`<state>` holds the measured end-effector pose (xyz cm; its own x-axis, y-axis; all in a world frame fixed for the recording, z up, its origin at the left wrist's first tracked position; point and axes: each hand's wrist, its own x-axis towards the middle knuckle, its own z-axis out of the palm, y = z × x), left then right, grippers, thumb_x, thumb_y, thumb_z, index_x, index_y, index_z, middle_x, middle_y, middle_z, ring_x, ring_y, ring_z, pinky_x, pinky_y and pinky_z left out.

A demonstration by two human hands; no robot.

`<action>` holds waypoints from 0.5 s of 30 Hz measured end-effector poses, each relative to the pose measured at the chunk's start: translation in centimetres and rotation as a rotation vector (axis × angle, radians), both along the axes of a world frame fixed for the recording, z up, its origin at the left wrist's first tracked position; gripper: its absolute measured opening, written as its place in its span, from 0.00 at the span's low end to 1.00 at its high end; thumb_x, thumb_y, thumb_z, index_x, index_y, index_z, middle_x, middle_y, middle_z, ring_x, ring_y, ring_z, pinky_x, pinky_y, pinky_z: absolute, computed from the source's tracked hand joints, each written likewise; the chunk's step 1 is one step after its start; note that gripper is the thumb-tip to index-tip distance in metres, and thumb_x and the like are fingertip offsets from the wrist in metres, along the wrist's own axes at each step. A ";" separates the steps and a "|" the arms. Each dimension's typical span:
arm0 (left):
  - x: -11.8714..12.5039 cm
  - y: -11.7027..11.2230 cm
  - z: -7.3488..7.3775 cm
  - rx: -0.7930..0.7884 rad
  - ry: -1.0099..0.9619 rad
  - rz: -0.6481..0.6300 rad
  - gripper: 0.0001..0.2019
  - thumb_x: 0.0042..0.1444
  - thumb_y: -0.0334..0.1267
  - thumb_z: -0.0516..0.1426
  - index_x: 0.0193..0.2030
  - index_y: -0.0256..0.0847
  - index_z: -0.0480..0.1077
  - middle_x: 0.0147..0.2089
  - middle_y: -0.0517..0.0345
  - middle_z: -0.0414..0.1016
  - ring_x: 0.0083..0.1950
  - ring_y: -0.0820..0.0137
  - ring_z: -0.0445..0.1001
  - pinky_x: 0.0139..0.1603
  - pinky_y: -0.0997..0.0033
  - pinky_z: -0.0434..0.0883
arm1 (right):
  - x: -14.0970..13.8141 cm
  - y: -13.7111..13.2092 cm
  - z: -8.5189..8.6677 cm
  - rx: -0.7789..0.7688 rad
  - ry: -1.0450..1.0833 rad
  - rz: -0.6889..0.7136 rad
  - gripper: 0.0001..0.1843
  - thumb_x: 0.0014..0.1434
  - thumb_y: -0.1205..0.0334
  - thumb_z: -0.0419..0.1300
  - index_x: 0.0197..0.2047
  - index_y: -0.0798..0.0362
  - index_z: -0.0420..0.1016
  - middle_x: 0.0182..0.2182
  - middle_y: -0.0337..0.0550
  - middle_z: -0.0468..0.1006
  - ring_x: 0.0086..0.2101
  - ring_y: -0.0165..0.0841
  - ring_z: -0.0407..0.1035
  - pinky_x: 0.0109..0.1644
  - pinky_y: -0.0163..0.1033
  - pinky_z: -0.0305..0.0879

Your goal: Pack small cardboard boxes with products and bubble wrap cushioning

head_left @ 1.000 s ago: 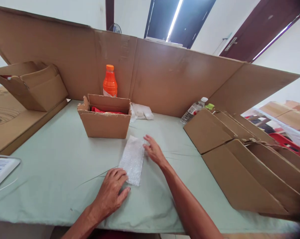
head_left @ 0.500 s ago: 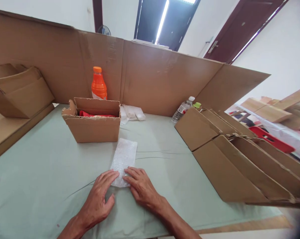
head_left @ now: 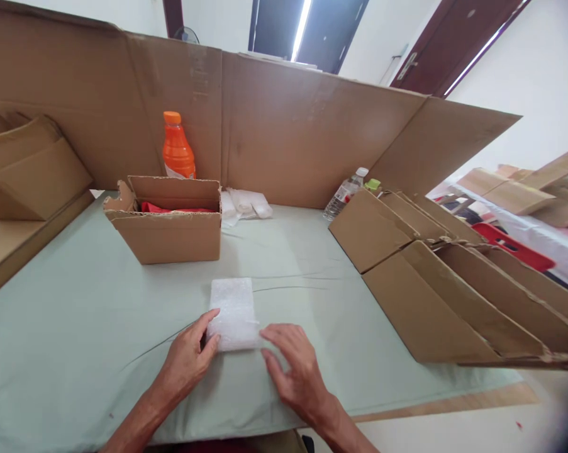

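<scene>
A piece of bubble wrap [head_left: 234, 305] lies on the green-covered table in front of me, its near part folded over into a shorter pad. My left hand [head_left: 192, 352] has the pad's left edge between thumb and fingers. Just off the right edge, my right hand [head_left: 293, 365] hovers with thumb and fingers apart and holds nothing. Beyond the pad stands an open cardboard box [head_left: 175, 239] with red packets [head_left: 163, 208] inside.
An orange bottle [head_left: 177, 151] and some clear wrap pieces [head_left: 248, 204] are behind the box. Cardboard boxes [head_left: 429, 308] stand on the right, near a clear water bottle [head_left: 347, 192]. Another box [head_left: 38, 170] sits at left. A tall cardboard panel [head_left: 302, 132] closes off the back.
The bubble wrap, long before, is now folded shorter and looks wider. My right hand has moved right, off the wrap. My left hand has closed on its left edge.
</scene>
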<state>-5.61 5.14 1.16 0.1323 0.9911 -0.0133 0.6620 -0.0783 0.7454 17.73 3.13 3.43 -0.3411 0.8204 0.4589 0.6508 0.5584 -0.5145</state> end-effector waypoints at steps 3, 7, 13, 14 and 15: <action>0.0 0.4 -0.3 -0.006 0.044 -0.015 0.25 0.62 0.44 0.50 0.62 0.36 0.69 0.34 0.55 0.79 0.31 0.65 0.76 0.37 0.63 0.76 | -1.1 0.6 -0.6 -0.026 -0.236 0.156 0.22 0.60 0.68 0.59 0.58 0.51 0.68 0.55 0.51 0.76 0.54 0.46 0.68 0.54 0.52 0.64; -0.5 -0.2 -1.0 0.303 0.082 0.016 0.23 0.62 0.42 0.54 0.62 0.39 0.67 0.53 0.45 0.77 0.51 0.59 0.78 0.51 0.56 0.75 | -2.2 3.1 -1.3 -0.080 -0.356 0.199 0.15 0.64 0.69 0.56 0.54 0.54 0.72 0.53 0.52 0.77 0.53 0.46 0.68 0.54 0.53 0.63; -1.4 -2.8 -0.1 0.478 0.045 -0.187 0.21 0.61 0.32 0.54 0.61 0.46 0.68 0.49 0.51 0.80 0.50 0.63 0.78 0.52 0.62 0.75 | -1.4 2.7 0.4 -0.413 -0.213 0.261 0.14 0.67 0.65 0.55 0.55 0.49 0.74 0.45 0.44 0.82 0.46 0.38 0.74 0.55 0.46 0.65; -1.4 -3.0 0.1 0.423 0.014 -0.173 0.20 0.62 0.33 0.54 0.61 0.46 0.69 0.46 0.53 0.81 0.47 0.64 0.79 0.48 0.65 0.76 | -1.3 2.4 0.6 -0.483 -0.195 0.275 0.15 0.68 0.63 0.55 0.55 0.47 0.74 0.46 0.43 0.82 0.46 0.38 0.74 0.54 0.44 0.66; -1.3 -3.0 0.2 0.365 -0.005 -0.147 0.19 0.62 0.34 0.54 0.60 0.45 0.70 0.45 0.53 0.82 0.44 0.65 0.79 0.45 0.67 0.76 | -1.2 2.3 0.8 -0.534 -0.184 0.269 0.15 0.68 0.62 0.55 0.56 0.46 0.75 0.46 0.43 0.82 0.46 0.38 0.74 0.53 0.43 0.66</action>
<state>-6.90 2.10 1.36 0.2720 0.9013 0.3371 0.6209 -0.4321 0.6541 16.51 5.39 4.21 -0.6022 0.7947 -0.0768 0.6278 0.4119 -0.6604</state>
